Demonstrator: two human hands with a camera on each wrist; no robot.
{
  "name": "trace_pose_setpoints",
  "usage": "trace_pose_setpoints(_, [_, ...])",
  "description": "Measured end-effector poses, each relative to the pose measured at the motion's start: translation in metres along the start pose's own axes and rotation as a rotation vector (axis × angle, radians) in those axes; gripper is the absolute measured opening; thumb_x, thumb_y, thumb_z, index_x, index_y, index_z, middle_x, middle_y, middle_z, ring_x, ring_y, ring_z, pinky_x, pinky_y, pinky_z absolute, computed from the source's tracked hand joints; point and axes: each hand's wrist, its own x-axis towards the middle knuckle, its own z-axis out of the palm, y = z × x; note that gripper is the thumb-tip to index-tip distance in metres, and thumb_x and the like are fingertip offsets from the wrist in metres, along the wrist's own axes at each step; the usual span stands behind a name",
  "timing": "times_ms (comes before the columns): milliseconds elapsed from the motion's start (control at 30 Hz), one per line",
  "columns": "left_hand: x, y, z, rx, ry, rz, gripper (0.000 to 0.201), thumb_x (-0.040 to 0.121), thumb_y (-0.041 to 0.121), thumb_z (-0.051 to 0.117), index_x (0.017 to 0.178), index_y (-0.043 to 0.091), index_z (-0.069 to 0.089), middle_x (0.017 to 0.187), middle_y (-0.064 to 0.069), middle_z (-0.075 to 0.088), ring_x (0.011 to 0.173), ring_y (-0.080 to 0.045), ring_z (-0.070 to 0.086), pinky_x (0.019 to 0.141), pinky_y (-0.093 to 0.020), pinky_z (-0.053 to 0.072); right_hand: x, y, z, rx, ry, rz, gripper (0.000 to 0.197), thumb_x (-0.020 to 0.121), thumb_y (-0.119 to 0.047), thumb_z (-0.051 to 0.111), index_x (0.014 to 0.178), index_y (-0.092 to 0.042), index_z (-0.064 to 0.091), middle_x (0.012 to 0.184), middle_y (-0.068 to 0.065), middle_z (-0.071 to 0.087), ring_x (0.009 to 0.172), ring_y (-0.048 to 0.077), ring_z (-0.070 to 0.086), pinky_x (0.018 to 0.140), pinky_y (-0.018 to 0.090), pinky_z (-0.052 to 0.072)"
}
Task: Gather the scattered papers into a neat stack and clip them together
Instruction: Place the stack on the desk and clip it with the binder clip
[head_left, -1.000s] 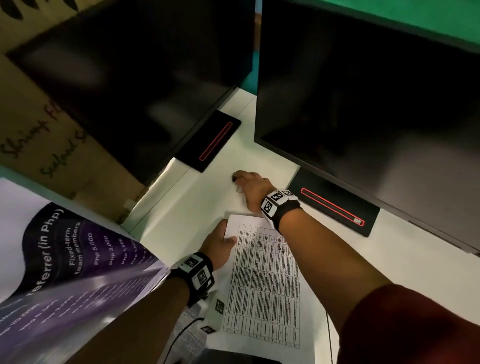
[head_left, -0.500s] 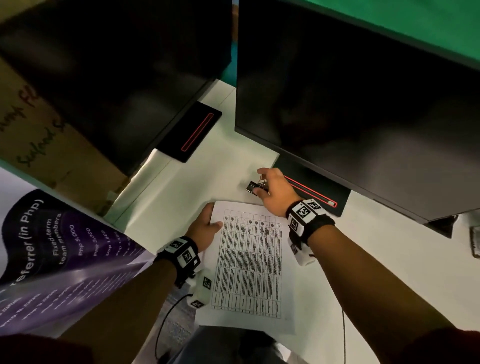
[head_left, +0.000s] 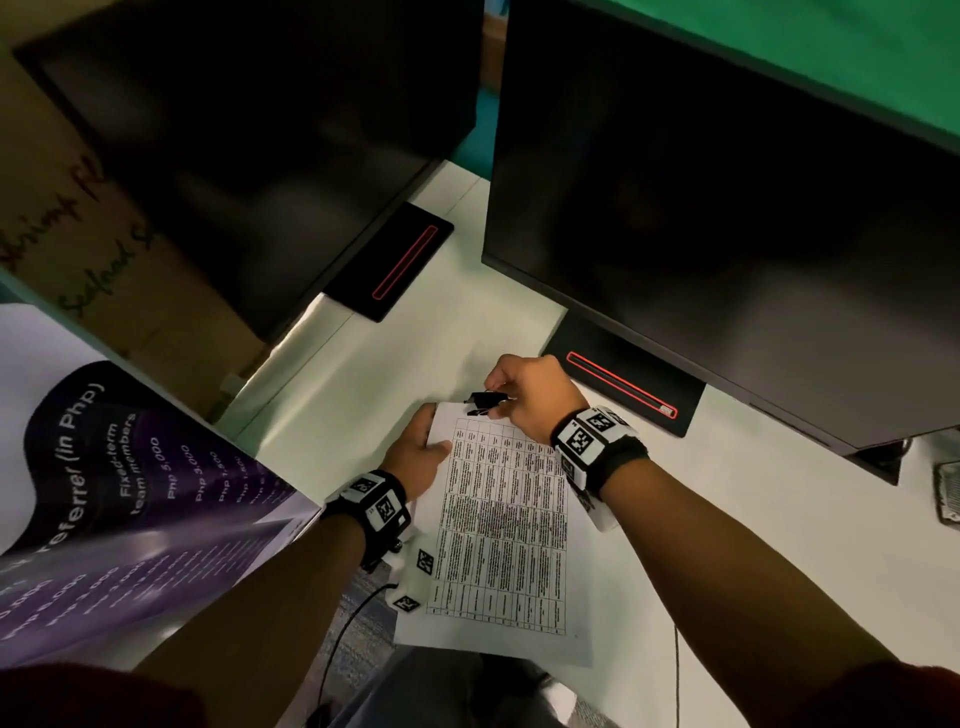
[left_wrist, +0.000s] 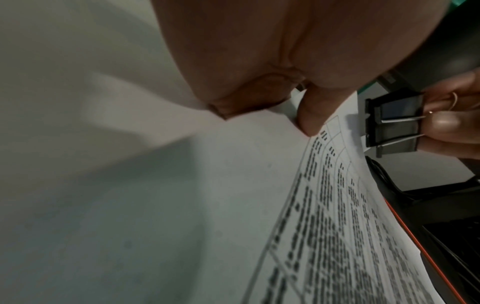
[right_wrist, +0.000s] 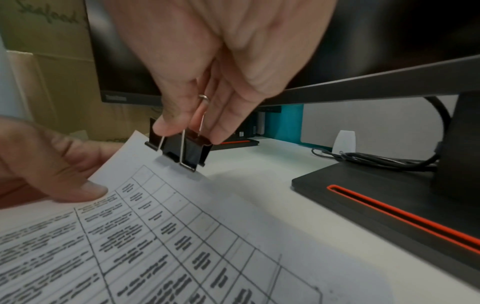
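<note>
Right hand (right_wrist: 207, 67): pinching the wire handles of the black binder clip (right_wrist: 180, 149), its mouth spread wide right at the top edge of the papers (head_left: 498, 525).
Left hand (head_left: 415, 454): gripping the papers' top-left corner, thumb on top, just beside the clip.
Papers: printed table up, flat on the white desk (head_left: 753, 545) between both wrists.
Monitor base (right_wrist: 389, 207): just beyond the right hand.

Monitor base (head_left: 623, 384) and low screen edge (head_left: 649, 343) crowd the right hand (head_left: 530, 397).
</note>
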Motion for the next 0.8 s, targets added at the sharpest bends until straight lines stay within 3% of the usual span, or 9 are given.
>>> trace_pose_setpoints(100, [0.001,-0.003,0.001,-0.004,0.0,0.017,0.05,0.092,0.002,0.051,0.131,0.032,0.048,0.116,0.008,0.067,0.106,-0.011,0.065,0.095,-0.037,0.052,0.005,-0.006,0.0,-0.031,-0.024,-0.008,0.031,0.076,-0.011,0.082,0.105,-0.012,0.07,0.103,0.004,0.074,0.097,0.02,0.069,0.08,0.026,0.054])
trace_pose_setpoints(200, [0.001,-0.005,0.001,0.022,0.006,0.035,0.052,0.093,0.003,0.051,0.137,0.03,0.045,0.122,0.008,0.064,0.112,-0.01,0.061,0.097,-0.03,0.048,0.01,-0.011,0.001,-0.06,-0.059,-0.013,0.03,0.076,-0.013,0.082,0.104,-0.011,0.071,0.103,0.005,0.073,0.097,0.021,0.069,0.083,0.031,0.056])
trace_pose_setpoints(433, [0.004,-0.011,0.002,0.049,0.037,0.041,0.051,0.091,0.01,0.052,0.13,0.041,0.047,0.12,0.014,0.065,0.111,-0.01,0.062,0.097,-0.034,0.048,0.025,-0.017,-0.006,-0.065,-0.197,-0.009,0.031,0.069,-0.011,0.087,0.095,-0.014,0.071,0.094,0.001,0.074,0.086,0.016,0.07,0.081,0.032,0.059])
trace_pose_setpoints(567, [0.001,-0.009,0.004,0.06,0.089,0.068,0.034,0.091,0.006,0.052,0.112,0.03,0.042,0.104,0.003,0.065,0.098,-0.023,0.064,0.087,-0.039,0.052,0.031,-0.018,-0.006,-0.067,-0.247,0.015,0.033,0.068,-0.012,0.088,0.095,-0.015,0.071,0.092,-0.002,0.073,0.084,0.015,0.069,0.084,0.032,0.058])
trace_pose_setpoints(667, [0.0,-0.007,0.005,0.083,0.098,0.07,0.031,0.092,0.006,0.053,0.107,0.027,0.038,0.097,0.004,0.062,0.094,-0.025,0.062,0.087,-0.041,0.05,0.035,-0.019,-0.006,-0.081,-0.289,0.032,0.038,0.071,-0.014,0.087,0.106,-0.015,0.07,0.105,-0.001,0.072,0.091,0.015,0.067,0.089,0.029,0.055])
trace_pose_setpoints(800, [-0.002,-0.003,0.004,0.081,0.085,0.069,0.037,0.091,0.005,0.052,0.106,0.036,0.039,0.101,0.005,0.064,0.097,-0.022,0.063,0.089,-0.042,0.051,0.033,-0.019,-0.008,-0.142,-0.346,0.048,0.058,0.082,-0.022,0.078,0.137,-0.019,0.057,0.134,0.003,0.062,0.117,0.02,0.062,0.097,0.025,0.044])
